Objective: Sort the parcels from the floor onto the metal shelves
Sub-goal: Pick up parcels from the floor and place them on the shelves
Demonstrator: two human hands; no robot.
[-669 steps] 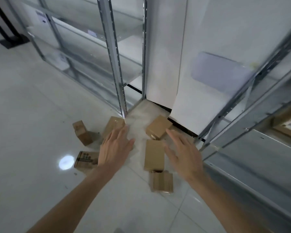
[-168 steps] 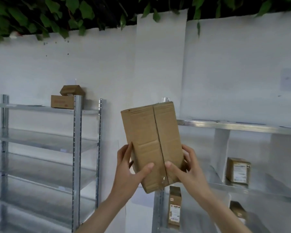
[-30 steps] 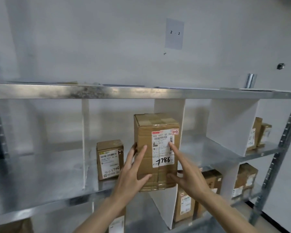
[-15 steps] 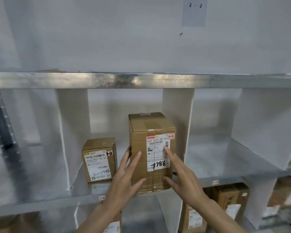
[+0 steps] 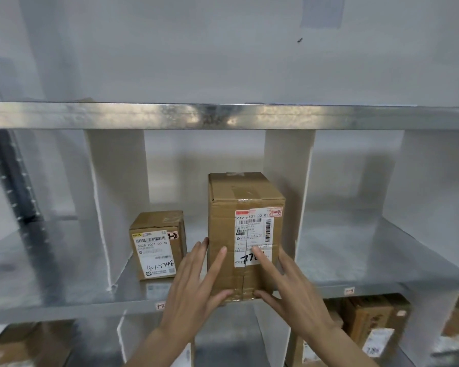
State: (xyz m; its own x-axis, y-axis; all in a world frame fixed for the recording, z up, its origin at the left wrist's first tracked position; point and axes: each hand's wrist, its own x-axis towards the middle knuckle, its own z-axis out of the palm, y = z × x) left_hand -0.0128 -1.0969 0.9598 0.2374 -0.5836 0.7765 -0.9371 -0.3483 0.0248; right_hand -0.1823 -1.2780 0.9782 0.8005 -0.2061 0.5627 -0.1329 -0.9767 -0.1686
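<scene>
Two parcels (image 5: 245, 235) in mid shelf (image 5: 64, 308) bay, left hand (image 5: 194, 282) & right hand (image 5: 289, 284) flat-open vs taller one; floor stock unseen.

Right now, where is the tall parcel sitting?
Mid-frame, the tall parcel stands upright on the metal shelf, right of the small parcel, between two white dividers, with the left hand and right hand on its front.
</scene>
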